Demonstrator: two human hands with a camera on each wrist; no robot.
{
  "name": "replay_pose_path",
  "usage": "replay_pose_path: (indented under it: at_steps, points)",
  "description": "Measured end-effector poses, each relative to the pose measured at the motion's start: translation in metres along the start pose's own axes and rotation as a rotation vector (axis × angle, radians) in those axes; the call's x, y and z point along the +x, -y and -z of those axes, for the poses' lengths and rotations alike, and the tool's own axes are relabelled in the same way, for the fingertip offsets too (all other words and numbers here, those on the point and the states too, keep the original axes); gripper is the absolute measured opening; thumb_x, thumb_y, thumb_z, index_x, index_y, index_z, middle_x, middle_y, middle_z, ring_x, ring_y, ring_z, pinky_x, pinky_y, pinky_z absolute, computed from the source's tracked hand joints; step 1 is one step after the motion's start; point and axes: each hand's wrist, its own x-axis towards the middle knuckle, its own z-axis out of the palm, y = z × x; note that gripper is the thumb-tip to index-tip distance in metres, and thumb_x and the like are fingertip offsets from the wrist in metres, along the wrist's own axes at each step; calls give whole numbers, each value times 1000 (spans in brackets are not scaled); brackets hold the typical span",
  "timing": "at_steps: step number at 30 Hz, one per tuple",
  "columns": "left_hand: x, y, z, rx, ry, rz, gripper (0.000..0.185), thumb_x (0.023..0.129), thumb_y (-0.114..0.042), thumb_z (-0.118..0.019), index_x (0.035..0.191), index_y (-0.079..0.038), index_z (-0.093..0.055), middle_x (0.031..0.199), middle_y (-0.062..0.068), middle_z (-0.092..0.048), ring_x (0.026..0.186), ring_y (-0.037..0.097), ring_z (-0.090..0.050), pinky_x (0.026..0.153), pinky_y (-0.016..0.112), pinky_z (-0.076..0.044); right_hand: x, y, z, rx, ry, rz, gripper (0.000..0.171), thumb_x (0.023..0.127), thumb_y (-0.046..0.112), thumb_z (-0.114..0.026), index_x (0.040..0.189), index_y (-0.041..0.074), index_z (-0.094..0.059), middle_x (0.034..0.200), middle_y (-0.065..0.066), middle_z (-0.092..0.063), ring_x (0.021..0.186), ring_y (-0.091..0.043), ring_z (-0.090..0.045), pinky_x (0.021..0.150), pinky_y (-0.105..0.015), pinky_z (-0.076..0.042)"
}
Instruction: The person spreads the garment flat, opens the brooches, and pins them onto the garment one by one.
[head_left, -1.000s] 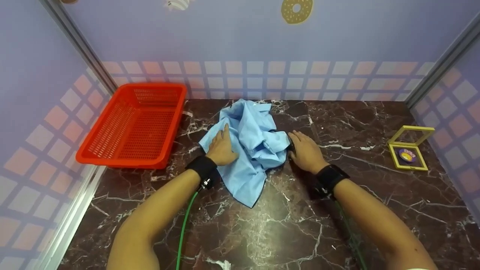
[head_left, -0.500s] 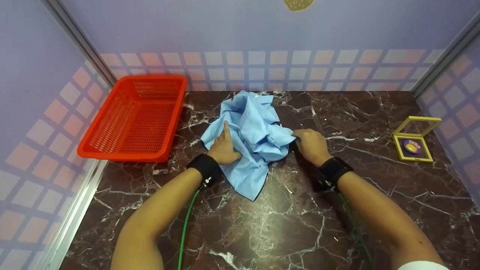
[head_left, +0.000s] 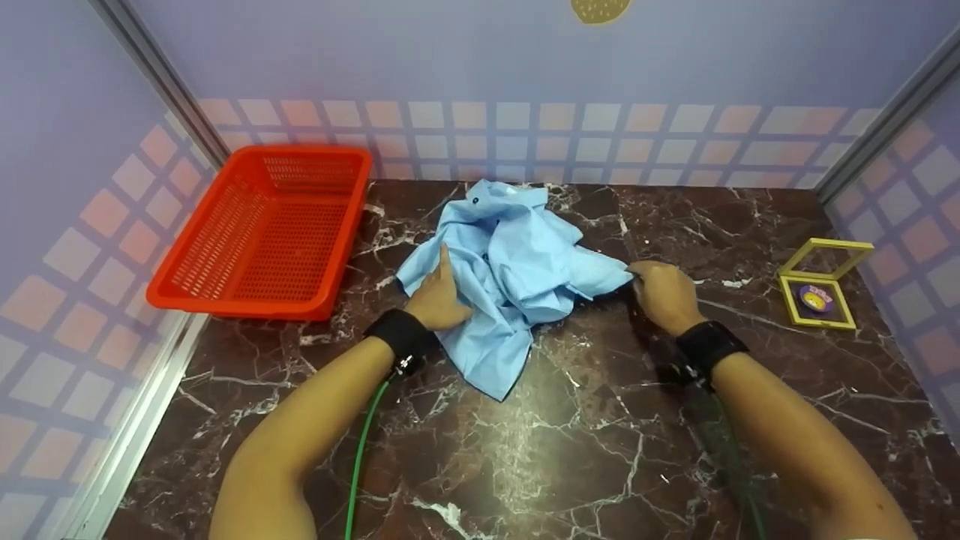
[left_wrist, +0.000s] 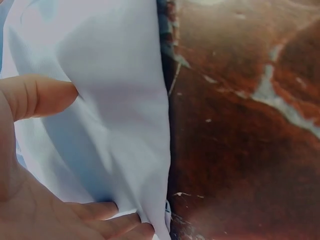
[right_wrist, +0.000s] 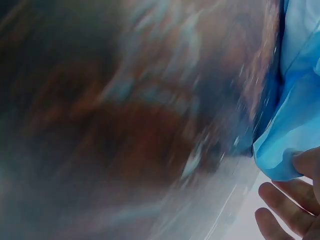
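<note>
A crumpled light blue shirt (head_left: pixel 525 255) with dark buttons lies in the middle of the marble-patterned table. My left hand (head_left: pixel 436 300) rests on its left side, index finger stretched forward. The left wrist view has the thumb (left_wrist: pixel 50 96) lying across the pale fabric, with the other fingers low near its edge. At the right, my right hand (head_left: pixel 664 297) pinches a pulled-out end of the shirt. Close up in the right wrist view, the thumb presses on that blue fabric (right_wrist: pixel 285 155) while the remaining fingers sit below it.
A red plastic basket (head_left: pixel 330 289) stands at the left near the back wall. On the right side lies a yellow-framed case (head_left: pixel 853 319), its lid raised, with a round purple item (head_left: pixel 816 298) inside. Patterned walls enclose the table at the back and sides.
My right hand has gone from resting beside the shirt to pinching its end and drawing it rightward, spreading that part. The left hand has stayed on the fabric.
</note>
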Motion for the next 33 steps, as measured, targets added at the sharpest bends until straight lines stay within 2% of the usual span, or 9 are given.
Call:
replay_pose_path:
  at_steps: [5, 8, 11, 15, 20, 25, 33]
  points:
    - [0, 4, 2, 16, 12, -22, 121, 78, -19, -73, 155, 6, 17, 148, 34, -41, 128, 45, -49, 101, 51, -45, -5, -15, 6, -20, -12, -9, 24, 88, -1, -64, 108, 5, -75, 108, -19, -73, 88, -45, -69, 67, -61, -52]
    - [-1, 7, 3, 18, 20, -28, 119, 79, -19, -72, 154, 7, 17, 134, 35, -52, 122, 44, -53, 100, 50, -46, -8, -23, 8, -27, -17, -13, 22, 88, -1, -64, 106, 5, -75, 106, -19, -73, 86, -46, -68, 66, -62, -51]
    - [-3, 8, 4, 15, 18, -30, 119, 79, -19, -73, 154, 8, 16, 128, 36, -55, 120, 44, -55, 100, 49, -45, -10, -29, 10, -29, -26, -15, 22, 87, -1, -64, 104, 5, -75, 106, -19, -73, 85, -46, -69, 65, -61, -51]
    - [-5, 8, 5, 16, 21, -24, 119, 81, -22, -73, 154, 7, 16, 130, 38, -53, 123, 45, -52, 104, 50, -43, -11, -35, 11, -27, -46, -5, 22, 85, -3, -64, 103, 5, -75, 107, -18, -73, 85, -45, -69, 64, -60, -52]
    - [-7, 12, 5, 15, 41, -21, 120, 84, -26, -74, 154, 6, 18, 138, 40, -46, 130, 45, -47, 108, 49, -40, -15, -43, 11, -62, -87, 48, 19, 87, -4, -65, 102, 2, -76, 108, -16, -73, 88, -42, -69, 65, -58, -53]
    - [-9, 16, 6, 17, 50, -26, 121, 84, -27, -74, 154, 6, 18, 147, 40, -38, 136, 45, -41, 110, 49, -37, -18, -51, 16, -97, -128, 72, 18, 86, -4, -65, 99, 1, -77, 107, -15, -74, 84, -40, -70, 62, -56, -53]
    - [-12, 18, 9, 37, 84, -55, 120, 85, -27, -75, 154, 7, 17, 152, 39, -30, 141, 45, -36, 115, 47, -32, -22, -67, 20, -146, -116, 70, 17, 88, -2, -65, 99, 2, -77, 110, -18, -73, 86, -45, -67, 64, -59, -52]
